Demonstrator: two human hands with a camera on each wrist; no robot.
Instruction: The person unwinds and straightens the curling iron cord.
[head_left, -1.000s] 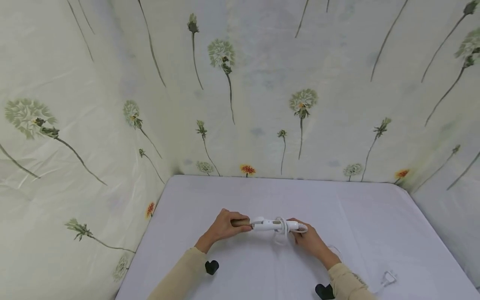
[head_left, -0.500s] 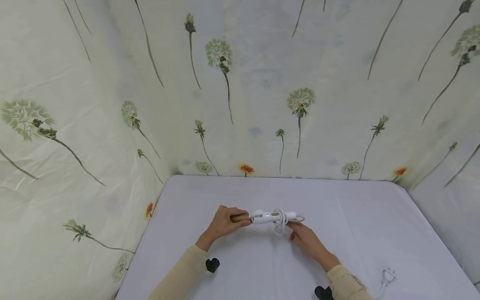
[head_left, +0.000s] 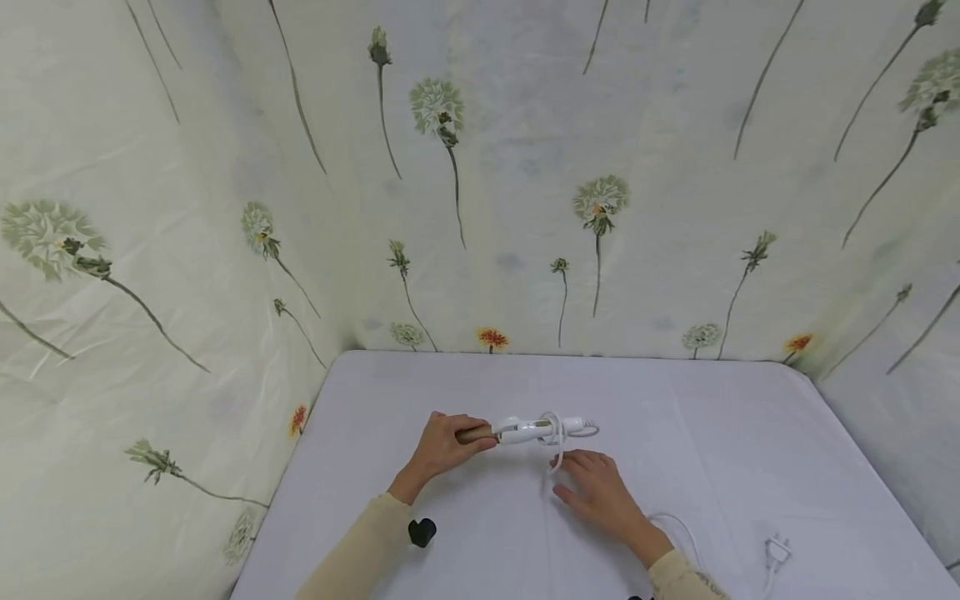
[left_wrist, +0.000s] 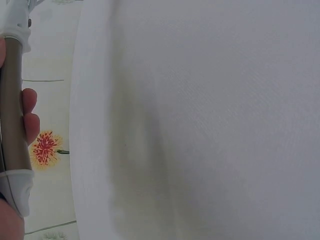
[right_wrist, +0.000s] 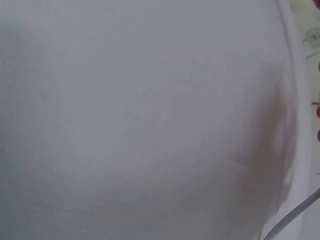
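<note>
My left hand [head_left: 442,446] grips the brown barrel [head_left: 474,434] of a curling iron, held level above the table. In the left wrist view, fingers and thumb wrap round the brown barrel [left_wrist: 14,110], which has a white tip. The iron's white handle [head_left: 522,432] points right, with its white cord [head_left: 553,428] looped round it. One strand hangs from the loops to the fingertips of my right hand [head_left: 600,493], which is below the handle with thumb and fingers apart. In the right wrist view, a cord strand [right_wrist: 295,215] crosses the lower right corner; only fingertips show there.
The table [head_left: 480,550] has a white cover. A white plug [head_left: 777,550] lies at right, and part of the cord [head_left: 682,523] curves beside my right wrist. A black heart-shaped object [head_left: 422,532] sits beside my left sleeve. Flower-patterned curtains [head_left: 517,208] stand behind and at the sides.
My right hand has moved from behind the handle to below it, leftward and nearer me. A cord strand now hangs down from the loops. The left hand still grips the barrel, shifted slightly left.
</note>
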